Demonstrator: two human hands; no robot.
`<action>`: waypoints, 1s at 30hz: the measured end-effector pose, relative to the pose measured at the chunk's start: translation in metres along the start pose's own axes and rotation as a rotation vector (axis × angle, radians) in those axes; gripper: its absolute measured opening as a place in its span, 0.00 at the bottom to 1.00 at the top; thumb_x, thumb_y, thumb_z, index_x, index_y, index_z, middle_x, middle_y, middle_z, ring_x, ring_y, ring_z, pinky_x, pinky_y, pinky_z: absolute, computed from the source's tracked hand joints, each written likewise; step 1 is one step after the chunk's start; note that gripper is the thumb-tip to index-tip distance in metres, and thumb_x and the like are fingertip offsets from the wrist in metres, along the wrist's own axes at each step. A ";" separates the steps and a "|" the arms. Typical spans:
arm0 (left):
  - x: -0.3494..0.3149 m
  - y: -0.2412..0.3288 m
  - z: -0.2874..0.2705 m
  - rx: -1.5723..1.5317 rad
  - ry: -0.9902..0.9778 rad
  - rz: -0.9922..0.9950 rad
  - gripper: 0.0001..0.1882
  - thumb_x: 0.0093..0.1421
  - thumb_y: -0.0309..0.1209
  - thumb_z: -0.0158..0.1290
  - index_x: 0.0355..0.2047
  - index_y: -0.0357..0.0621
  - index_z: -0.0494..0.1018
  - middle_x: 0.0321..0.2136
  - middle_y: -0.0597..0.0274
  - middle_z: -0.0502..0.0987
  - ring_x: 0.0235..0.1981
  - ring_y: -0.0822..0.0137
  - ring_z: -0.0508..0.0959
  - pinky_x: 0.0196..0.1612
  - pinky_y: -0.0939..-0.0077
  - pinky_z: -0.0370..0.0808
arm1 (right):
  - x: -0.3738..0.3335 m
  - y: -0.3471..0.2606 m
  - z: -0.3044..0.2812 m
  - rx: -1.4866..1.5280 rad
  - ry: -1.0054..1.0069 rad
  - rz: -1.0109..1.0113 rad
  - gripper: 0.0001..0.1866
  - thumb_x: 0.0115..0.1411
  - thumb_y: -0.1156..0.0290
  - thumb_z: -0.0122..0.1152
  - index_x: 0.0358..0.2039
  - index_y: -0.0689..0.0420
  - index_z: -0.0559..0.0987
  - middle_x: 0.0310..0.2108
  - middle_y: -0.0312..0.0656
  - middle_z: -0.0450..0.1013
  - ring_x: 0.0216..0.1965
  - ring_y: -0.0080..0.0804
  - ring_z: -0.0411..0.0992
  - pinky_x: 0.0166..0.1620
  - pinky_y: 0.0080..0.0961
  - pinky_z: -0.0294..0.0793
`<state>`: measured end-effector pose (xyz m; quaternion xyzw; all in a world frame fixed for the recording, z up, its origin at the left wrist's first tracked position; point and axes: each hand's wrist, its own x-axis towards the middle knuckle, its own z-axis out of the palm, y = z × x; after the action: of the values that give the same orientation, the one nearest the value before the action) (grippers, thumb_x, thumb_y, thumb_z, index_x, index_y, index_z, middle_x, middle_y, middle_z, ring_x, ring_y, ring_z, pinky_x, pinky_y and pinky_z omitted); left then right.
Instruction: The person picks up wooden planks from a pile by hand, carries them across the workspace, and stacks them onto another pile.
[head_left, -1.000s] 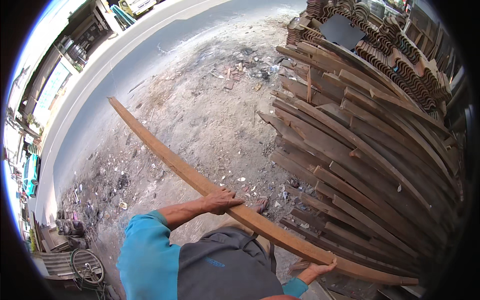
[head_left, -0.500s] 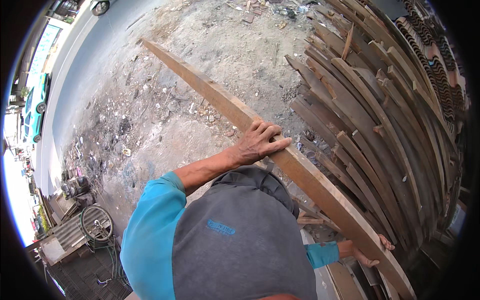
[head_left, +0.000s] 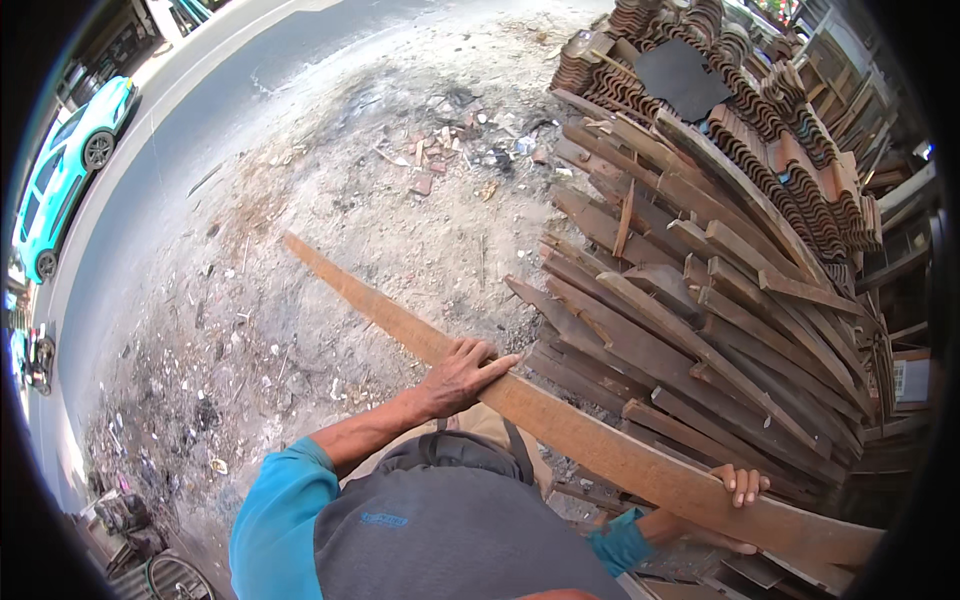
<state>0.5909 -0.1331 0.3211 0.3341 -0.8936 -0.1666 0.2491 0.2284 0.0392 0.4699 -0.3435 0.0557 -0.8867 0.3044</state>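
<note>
A long brown wooden beam (head_left: 580, 428) slants across my front, its thin far end out over the dirt at the upper left and its near end at the lower right. My left hand (head_left: 462, 378) grips the beam around its middle, fingers over the upper edge and thumb pointing right. Farther along toward the near end, my right hand (head_left: 738, 490) is closed on the beam too, fingertips curled over the upper edge; its palm and part of the wrist are hidden behind the wood. Beside the beam on the right lies a pile of wooden planks (head_left: 690, 340).
Stacked clay roof tiles (head_left: 790, 190) stand behind the planks, with a dark flat sheet (head_left: 683, 80) on them. Rubble (head_left: 430, 160) and litter lie scattered over the dirt. A turquoise car (head_left: 70, 175) is on the road at left; a bicycle wheel (head_left: 178, 578) shows lower left.
My view has swung, bringing more of the tiles and plank pile in. The beam has rolled, showing its broad face, and its near end reaches farther right. Both hands still hold it.
</note>
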 end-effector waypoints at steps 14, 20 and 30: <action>0.178 -0.209 -0.102 -0.029 0.096 -0.050 0.47 0.38 0.24 0.66 0.62 0.50 0.63 0.44 0.53 0.70 0.48 0.50 0.71 0.52 0.56 0.66 | 0.199 0.276 0.071 0.095 -0.180 0.029 0.32 0.61 0.44 0.61 0.45 0.63 0.65 0.30 0.40 0.65 0.29 0.31 0.70 0.42 0.34 0.69; 0.251 -0.340 -0.167 0.029 0.227 -0.049 0.47 0.39 0.22 0.65 0.63 0.49 0.62 0.45 0.52 0.70 0.48 0.49 0.71 0.52 0.54 0.65 | 0.291 0.418 0.095 0.311 -0.339 0.140 0.28 0.60 0.50 0.63 0.44 0.61 0.65 0.28 0.38 0.66 0.28 0.30 0.70 0.42 0.34 0.68; 0.374 -0.564 -0.252 -0.024 0.194 -0.006 0.47 0.40 0.25 0.64 0.64 0.42 0.60 0.46 0.52 0.71 0.49 0.51 0.71 0.53 0.58 0.67 | 0.381 0.664 0.149 0.145 -0.327 0.071 0.36 0.52 0.45 0.69 0.46 0.62 0.66 0.27 0.36 0.66 0.27 0.29 0.70 0.43 0.31 0.68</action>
<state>0.7773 -0.8275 0.3912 0.3485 -0.8622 -0.1448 0.3379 0.4363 -0.7014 0.5978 -0.4582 -0.0466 -0.8093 0.3645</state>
